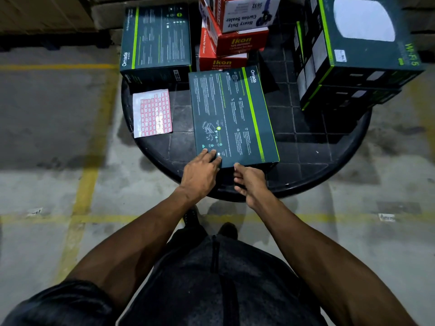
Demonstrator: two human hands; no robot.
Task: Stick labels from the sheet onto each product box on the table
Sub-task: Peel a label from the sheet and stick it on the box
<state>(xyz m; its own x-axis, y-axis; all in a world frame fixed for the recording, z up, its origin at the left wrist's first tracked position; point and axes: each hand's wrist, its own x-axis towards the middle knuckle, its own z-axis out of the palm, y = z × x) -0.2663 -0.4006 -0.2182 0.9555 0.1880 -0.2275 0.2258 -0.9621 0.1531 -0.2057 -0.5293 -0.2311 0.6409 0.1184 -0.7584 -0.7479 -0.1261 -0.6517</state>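
Left hand (203,166) presses flat on the Omada box (231,116) near corner at table (329,161) 6 o'clock, right hand (249,182) loosely curled, apparently empty; label sheet (152,113) at 9 o'clock part-used, other boxes' labels not discernible.

The round table (306,147) looks like black plastic with a moulded grid, glossy enough to catch light. At its centre the flat dark box (233,116) is printed cardboard with a satin sheen. At nine o'clock the label sheet (151,113) is shiny paper. At twelve o'clock the red boxes (231,47) are glossy card. The floor (51,128) looks like rough, stained matt concrete.
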